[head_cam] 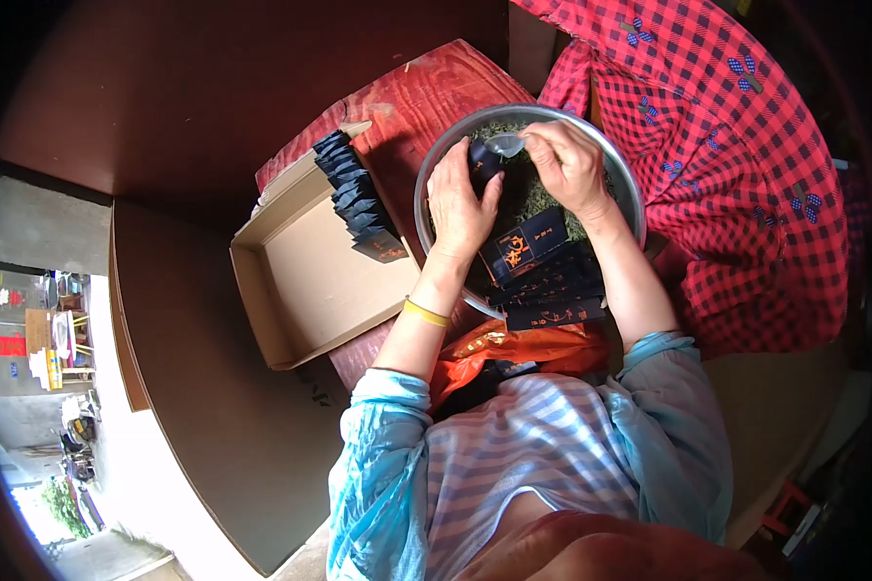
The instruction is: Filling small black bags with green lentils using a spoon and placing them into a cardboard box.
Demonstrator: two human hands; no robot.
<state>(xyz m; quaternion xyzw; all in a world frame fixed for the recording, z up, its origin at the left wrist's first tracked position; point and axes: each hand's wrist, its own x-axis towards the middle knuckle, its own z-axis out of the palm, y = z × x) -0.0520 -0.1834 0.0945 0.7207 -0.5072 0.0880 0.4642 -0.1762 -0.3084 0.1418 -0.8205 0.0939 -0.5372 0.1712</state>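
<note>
Over a round metal basin (638, 210) of dried green tea leaves (541, 200), my left hand (463, 196) holds a small dark tea packet (484, 161) upright. My right hand (568, 163) grips a clear scoop (506, 144), whose bowl is at the packet's upper end. What lies in the scoop is too small to tell. Several flat dark packets (527, 243) with orange print lie in a pile on the near side of the basin, partly over the leaves. Left of the basin, a row of dark packets (356, 192) stands along the inner side of a shallow cardboard box (320, 276).
The box and basin rest on a reddish wooden table (436, 80). An orange plastic bag (479, 356) lies between the basin and my body. Red-and-black checked cloth (741, 181) bunches up against the basin's right side. A large cardboard sheet (218, 407) stands at the left.
</note>
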